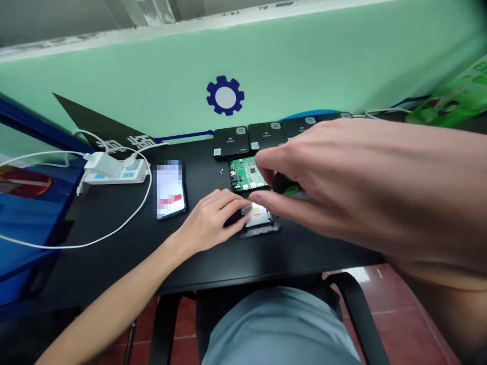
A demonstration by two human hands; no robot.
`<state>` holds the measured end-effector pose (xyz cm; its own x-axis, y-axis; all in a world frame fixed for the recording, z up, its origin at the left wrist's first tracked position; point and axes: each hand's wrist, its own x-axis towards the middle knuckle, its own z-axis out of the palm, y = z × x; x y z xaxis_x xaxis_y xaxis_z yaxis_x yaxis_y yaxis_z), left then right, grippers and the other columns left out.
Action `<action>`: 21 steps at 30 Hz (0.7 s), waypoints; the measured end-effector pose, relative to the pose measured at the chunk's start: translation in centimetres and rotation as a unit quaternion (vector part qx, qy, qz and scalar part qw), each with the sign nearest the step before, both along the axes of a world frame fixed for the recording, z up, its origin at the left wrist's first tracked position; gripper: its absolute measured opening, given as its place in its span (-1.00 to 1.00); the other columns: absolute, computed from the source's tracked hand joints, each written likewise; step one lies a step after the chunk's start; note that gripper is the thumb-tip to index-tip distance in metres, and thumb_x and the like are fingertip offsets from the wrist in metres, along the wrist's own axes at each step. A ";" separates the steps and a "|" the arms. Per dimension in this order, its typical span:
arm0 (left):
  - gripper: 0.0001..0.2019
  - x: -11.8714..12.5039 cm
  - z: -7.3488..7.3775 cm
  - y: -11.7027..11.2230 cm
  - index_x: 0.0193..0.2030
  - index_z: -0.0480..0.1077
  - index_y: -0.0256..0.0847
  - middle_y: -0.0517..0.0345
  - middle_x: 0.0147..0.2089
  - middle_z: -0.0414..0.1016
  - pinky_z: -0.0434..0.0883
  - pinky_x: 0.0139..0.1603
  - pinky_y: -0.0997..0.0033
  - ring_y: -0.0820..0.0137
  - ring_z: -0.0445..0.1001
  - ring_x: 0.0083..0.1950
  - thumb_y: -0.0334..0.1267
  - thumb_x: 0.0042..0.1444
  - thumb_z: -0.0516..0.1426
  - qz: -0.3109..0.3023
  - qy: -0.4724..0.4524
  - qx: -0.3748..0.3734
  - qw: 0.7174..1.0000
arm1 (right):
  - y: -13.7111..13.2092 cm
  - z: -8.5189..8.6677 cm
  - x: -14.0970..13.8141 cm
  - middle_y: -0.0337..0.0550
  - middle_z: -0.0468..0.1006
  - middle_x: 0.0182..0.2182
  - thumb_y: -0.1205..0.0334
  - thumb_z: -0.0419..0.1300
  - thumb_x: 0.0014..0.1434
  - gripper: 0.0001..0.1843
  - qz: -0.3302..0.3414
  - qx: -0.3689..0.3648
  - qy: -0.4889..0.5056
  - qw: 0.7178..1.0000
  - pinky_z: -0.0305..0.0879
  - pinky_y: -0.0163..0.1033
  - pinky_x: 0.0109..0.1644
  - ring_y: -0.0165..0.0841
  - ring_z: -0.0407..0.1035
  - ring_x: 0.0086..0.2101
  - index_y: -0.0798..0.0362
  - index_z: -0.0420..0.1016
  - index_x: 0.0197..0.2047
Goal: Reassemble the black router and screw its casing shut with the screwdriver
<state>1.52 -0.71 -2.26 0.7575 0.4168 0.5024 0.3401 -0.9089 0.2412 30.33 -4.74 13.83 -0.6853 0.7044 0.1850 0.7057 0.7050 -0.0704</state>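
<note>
The right hand (323,175) curls, its grip around a dark handle (282,183); the left hand (212,219) arches onto a cover (262,218), grip unclear.

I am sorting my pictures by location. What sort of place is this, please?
Probably an electronics workspace: on the black desk are an exposed green circuit board, a row of black boxes and a white power strip.

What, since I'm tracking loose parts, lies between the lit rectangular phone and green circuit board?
The head view shows small silvery pieces, apparently screws, on the black tabletop, nearer the board.
</note>
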 end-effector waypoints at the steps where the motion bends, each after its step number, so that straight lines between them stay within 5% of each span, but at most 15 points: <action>1: -0.77 0.0 0.1 0.0 0.16 0.47 -0.22 -0.04 -0.02 0.67 0.57 -0.01 0.16 0.20 0.63 -0.08 -0.27 0.42 0.28 -0.001 0.005 -0.003 1.000 | -0.2 0.2 -0.1 -0.26 0.44 -0.39 -0.03 0.13 0.46 -0.69 -0.003 0.015 -0.014 1.000 -0.04 -0.08 -0.32 -0.31 0.19 -0.42 -0.07 0.40 -0.29; 14: -0.76 0.0 0.1 0.1 0.14 0.48 -0.22 -0.04 -0.03 0.66 0.57 -0.02 0.16 0.20 0.63 -0.08 -0.30 0.39 0.30 0.002 0.007 -0.006 1.000 | -0.5 0.0 0.1 -0.25 0.46 -0.30 0.00 0.28 0.34 -0.79 -0.022 0.002 -0.036 0.999 0.00 -0.07 -0.30 -0.28 0.20 -0.38 -0.10 0.39 -0.20; 21: -0.84 0.3 0.4 0.1 0.14 0.45 -0.20 -0.04 -0.05 0.66 0.58 -0.07 0.16 0.20 0.64 -0.12 -0.27 0.50 0.15 -0.007 -0.011 0.006 1.000 | -0.5 0.7 -0.8 -0.21 0.38 -0.44 -0.01 0.04 0.50 -0.64 0.013 0.026 -0.044 0.999 -0.12 -0.04 -0.29 -0.29 0.06 -0.46 -0.06 0.32 -0.34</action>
<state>1.81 -0.60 -1.81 0.7514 0.4009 0.5241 0.3229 -0.9161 0.2379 29.50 -5.25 14.52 -0.7184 0.6771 0.1597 0.6889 0.7243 0.0279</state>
